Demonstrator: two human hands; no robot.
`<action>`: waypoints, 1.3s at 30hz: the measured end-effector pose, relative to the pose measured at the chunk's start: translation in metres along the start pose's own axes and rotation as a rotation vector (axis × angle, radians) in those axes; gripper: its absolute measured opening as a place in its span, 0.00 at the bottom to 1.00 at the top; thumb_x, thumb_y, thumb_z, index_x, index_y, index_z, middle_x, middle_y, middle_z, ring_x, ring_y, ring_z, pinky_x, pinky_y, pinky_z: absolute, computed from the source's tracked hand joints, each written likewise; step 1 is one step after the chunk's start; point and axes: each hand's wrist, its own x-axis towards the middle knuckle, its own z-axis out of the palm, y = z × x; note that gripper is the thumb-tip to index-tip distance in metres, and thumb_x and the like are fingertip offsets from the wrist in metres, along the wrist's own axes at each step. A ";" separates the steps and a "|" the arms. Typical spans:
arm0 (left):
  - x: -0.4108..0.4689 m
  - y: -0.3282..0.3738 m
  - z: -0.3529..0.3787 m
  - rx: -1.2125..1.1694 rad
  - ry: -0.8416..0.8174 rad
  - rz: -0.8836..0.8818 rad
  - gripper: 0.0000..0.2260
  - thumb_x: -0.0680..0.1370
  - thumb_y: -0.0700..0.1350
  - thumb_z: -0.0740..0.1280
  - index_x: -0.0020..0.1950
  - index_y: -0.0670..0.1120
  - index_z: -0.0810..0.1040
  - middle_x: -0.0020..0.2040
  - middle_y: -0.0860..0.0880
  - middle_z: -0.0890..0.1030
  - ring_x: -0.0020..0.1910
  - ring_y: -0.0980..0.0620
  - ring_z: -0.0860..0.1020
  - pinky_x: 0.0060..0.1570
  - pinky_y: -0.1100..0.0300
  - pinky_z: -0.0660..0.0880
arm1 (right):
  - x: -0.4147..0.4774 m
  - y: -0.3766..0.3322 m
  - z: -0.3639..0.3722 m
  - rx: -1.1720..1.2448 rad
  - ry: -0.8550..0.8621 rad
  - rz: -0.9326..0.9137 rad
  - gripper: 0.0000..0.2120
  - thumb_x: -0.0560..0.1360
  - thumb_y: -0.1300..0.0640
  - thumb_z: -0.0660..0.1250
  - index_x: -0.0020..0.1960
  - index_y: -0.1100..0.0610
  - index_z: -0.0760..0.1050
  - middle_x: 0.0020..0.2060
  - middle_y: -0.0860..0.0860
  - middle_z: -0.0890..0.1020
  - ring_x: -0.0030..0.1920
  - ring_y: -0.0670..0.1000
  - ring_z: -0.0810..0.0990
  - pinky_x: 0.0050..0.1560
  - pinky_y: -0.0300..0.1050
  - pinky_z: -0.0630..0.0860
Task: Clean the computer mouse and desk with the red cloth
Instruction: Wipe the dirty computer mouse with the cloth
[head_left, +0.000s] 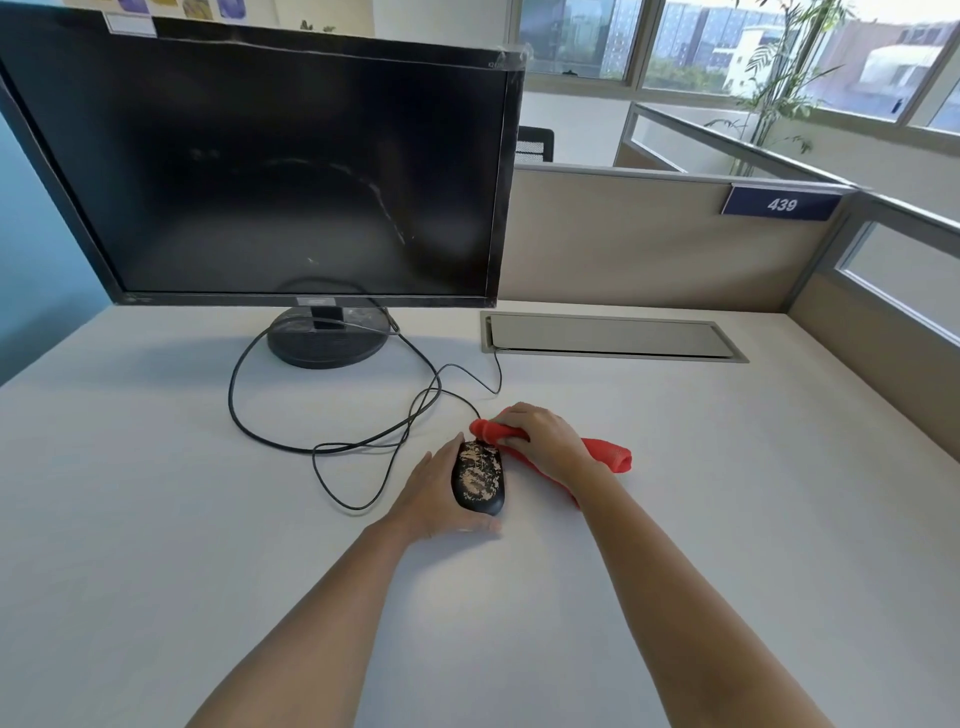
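A black computer mouse (479, 477) smeared with tan dirt lies on the white desk (701, 519) in the middle of the view. My left hand (434, 493) cups the mouse from its left side, thumb under its near end. My right hand (543, 436) is closed on the rolled red cloth (608, 454), just right of and beyond the mouse. The cloth's left end (480, 428) pokes out by the mouse's far end. Part of the cloth is hidden under my right hand and wrist.
A dark monitor (270, 166) on a round stand (327, 338) stands at the back left. Black cables (270, 441) loop on the desk left of the mouse. A grey cable hatch (608, 335) sits at the back right. Partition walls (649, 244) bound the desk behind and to the right.
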 end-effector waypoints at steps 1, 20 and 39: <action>0.000 0.000 0.000 -0.005 0.002 -0.002 0.63 0.49 0.68 0.74 0.77 0.50 0.50 0.74 0.52 0.62 0.74 0.49 0.56 0.73 0.48 0.55 | 0.000 -0.002 0.001 -0.025 -0.012 -0.017 0.14 0.77 0.56 0.64 0.61 0.50 0.77 0.57 0.50 0.80 0.58 0.54 0.76 0.56 0.48 0.73; 0.000 -0.001 -0.001 -0.023 -0.009 -0.022 0.63 0.49 0.68 0.74 0.77 0.51 0.49 0.75 0.52 0.60 0.75 0.48 0.54 0.73 0.48 0.55 | -0.011 -0.004 -0.002 -0.235 -0.042 -0.152 0.15 0.80 0.56 0.58 0.63 0.46 0.75 0.60 0.47 0.79 0.61 0.51 0.71 0.51 0.43 0.70; 0.000 -0.002 0.000 -0.041 -0.010 -0.042 0.66 0.48 0.65 0.78 0.77 0.53 0.43 0.74 0.53 0.61 0.74 0.45 0.57 0.72 0.45 0.57 | 0.005 -0.008 -0.028 -0.232 -0.053 -0.029 0.17 0.78 0.64 0.56 0.60 0.50 0.77 0.56 0.51 0.80 0.59 0.55 0.71 0.52 0.51 0.72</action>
